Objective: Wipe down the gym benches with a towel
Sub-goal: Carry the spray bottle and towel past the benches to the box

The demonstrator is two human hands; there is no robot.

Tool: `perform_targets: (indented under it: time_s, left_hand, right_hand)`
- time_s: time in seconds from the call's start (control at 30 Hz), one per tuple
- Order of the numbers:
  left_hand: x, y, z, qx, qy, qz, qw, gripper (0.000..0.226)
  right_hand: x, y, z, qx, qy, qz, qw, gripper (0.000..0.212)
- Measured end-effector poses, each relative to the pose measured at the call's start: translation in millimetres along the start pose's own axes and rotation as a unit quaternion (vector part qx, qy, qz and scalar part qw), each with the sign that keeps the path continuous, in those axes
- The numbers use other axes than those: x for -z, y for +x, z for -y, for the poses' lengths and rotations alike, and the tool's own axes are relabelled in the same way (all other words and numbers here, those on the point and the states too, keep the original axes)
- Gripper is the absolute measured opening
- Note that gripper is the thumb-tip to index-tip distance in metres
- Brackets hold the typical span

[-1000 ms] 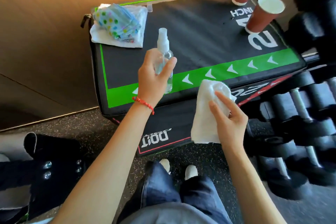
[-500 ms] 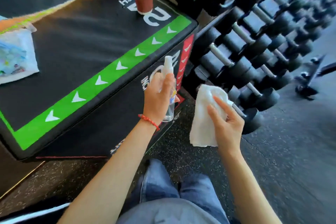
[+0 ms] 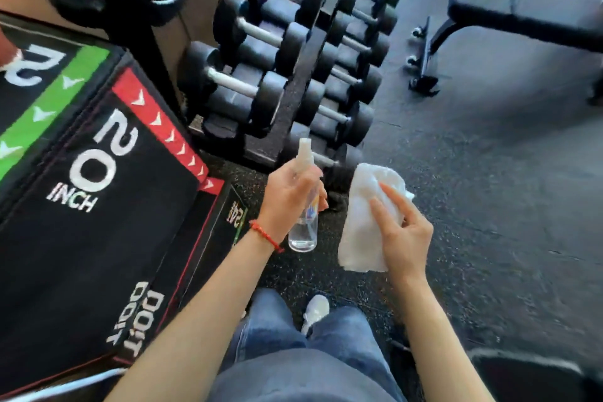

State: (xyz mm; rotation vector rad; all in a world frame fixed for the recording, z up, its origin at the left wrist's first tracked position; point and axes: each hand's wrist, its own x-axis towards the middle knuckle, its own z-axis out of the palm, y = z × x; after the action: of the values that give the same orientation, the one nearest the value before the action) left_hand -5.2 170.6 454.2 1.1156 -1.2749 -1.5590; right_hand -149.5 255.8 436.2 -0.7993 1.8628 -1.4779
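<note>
The left hand (image 3: 288,196) is wrapped around a clear spray bottle (image 3: 305,206), held upright with its nozzle at the top, just left of the towel (image 3: 363,222). The right hand (image 3: 404,233) grips that white towel, fingers spread over its front and the cloth bunched and hanging below the palm. The towel looks soft, light and limp, so it should fold to any surface; gathering it into a flat pad under the palm would likely wipe better than pinching an edge. The bottle seems light, smooth plastic, best held round its middle as it is. The black gym bench (image 3: 528,15) stands well beyond the towel, up and to the right across the rubber floor (image 3: 489,173), not yet reached. The dumbbell rack (image 3: 293,75) lies above the towel.
</note>
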Motion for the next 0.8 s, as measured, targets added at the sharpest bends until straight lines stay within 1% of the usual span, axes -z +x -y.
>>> perform_targets:
  time_s: [0.07,0.1,0.13,0.27,0.33,0.4,0.5,0.6,0.67,0.8]
  left_hand:
    - [-30,5,6,0.02,0.015,0.033,0.999,0.014]
    - [-45,8,9,0.029,0.019,0.048,0.998,0.011]
    - [-57,10,12,0.037,0.021,0.062,0.997,0.013]
    - [-103,19,18,0.049,0.017,0.116,0.992,0.027]
    - [-122,26,19,0.056,0.007,0.143,0.988,0.041]
    - [-143,36,20,0.084,0.008,0.174,0.981,0.054]
    - [-175,56,25,0.115,0.02,0.226,0.967,0.069]
    - [-205,81,29,0.129,0.047,0.287,0.948,0.078]
    - [-222,99,30,0.137,0.089,0.32,0.933,0.085]
    - [-253,129,31,0.141,0.141,0.365,0.909,0.084]
  right_hand:
    - [30,7,-6,-0.004,0.009,-0.036,0.999,0.027]
    - [43,10,-9,-0.007,0.01,-0.053,0.999,0.028]
    - [56,13,-12,-0.015,0.012,-0.07,0.997,0.028]
    - [95,19,-22,-0.046,0.019,-0.141,0.989,0.025]
    - [106,21,-25,-0.056,0.016,-0.168,0.984,0.026]
    - [118,23,-29,-0.066,0.013,-0.2,0.978,0.027]
    - [130,32,-37,-0.082,0.009,-0.251,0.965,0.026]
    - [139,48,-43,-0.097,0.007,-0.308,0.947,0.028]
    - [142,62,-42,-0.103,0.011,-0.354,0.93,0.028]
    - [150,89,-42,-0.114,0.033,-0.425,0.897,0.027]
